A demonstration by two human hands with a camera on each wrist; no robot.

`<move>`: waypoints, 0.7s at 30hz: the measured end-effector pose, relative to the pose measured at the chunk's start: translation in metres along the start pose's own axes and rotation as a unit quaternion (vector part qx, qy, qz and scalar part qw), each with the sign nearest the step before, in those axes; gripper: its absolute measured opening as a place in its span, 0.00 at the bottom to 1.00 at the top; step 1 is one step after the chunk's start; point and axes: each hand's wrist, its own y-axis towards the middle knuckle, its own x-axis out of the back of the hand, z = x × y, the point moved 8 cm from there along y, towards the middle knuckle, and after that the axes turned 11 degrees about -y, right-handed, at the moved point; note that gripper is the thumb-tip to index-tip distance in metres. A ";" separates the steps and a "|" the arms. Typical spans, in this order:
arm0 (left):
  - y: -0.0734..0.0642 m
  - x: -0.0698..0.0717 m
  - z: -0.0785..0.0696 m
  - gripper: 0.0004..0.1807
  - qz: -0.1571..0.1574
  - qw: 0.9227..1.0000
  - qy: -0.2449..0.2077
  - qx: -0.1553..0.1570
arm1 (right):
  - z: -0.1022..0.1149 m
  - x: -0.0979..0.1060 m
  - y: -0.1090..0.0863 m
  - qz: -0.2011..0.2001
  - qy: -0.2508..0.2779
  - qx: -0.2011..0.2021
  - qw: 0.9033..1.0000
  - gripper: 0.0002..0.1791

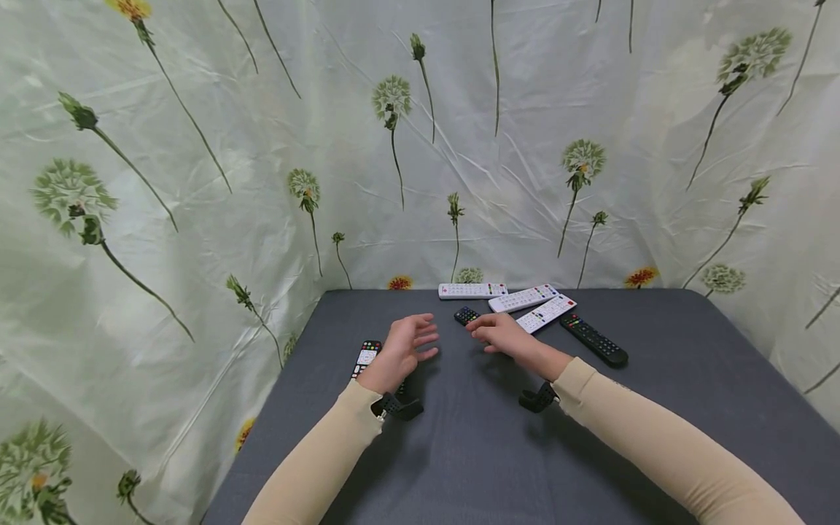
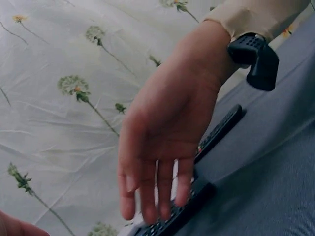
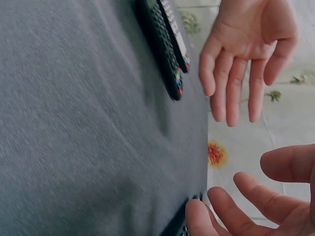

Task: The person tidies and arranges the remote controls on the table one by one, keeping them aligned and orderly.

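Note:
My left hand (image 1: 399, 352) hovers over the left side of the table, fingers spread and holding nothing. Partly behind it lies a black remote control with a white button panel (image 1: 367, 356). Alongside that one is a second black remote (image 3: 165, 51), mostly hidden by the wrist in the head view. My right hand (image 1: 504, 335) hangs near the table's middle, its fingers loosely bent. Just beyond its fingertips is a small black remote (image 1: 465, 315), partly covered by the hand. Whether the fingers touch it I cannot tell.
Three white remotes (image 1: 472, 292) lie at the back of the grey table (image 1: 485, 452), two of them slanted to the right. A longer black remote (image 1: 595, 341) lies right of them. A flower-printed curtain (image 1: 262, 182) hangs behind and to the left.

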 end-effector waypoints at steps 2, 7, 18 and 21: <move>0.002 -0.007 0.005 0.22 0.000 1.000 -0.008 0.006 | -0.002 0.005 0.001 -0.007 0.000 -0.003 1.000 0.21; 0.008 -0.023 0.019 0.24 0.010 0.999 -0.023 0.026 | -0.009 0.017 0.007 -0.032 -0.002 -0.005 0.999 0.23; 0.022 -0.035 0.055 0.29 0.008 0.997 -0.036 0.070 | -0.030 0.030 0.017 -0.065 -0.014 -0.017 0.998 0.25; 0.023 -0.038 0.063 0.28 0.008 0.996 -0.037 0.077 | -0.033 0.033 0.018 -0.074 -0.035 -0.018 0.996 0.26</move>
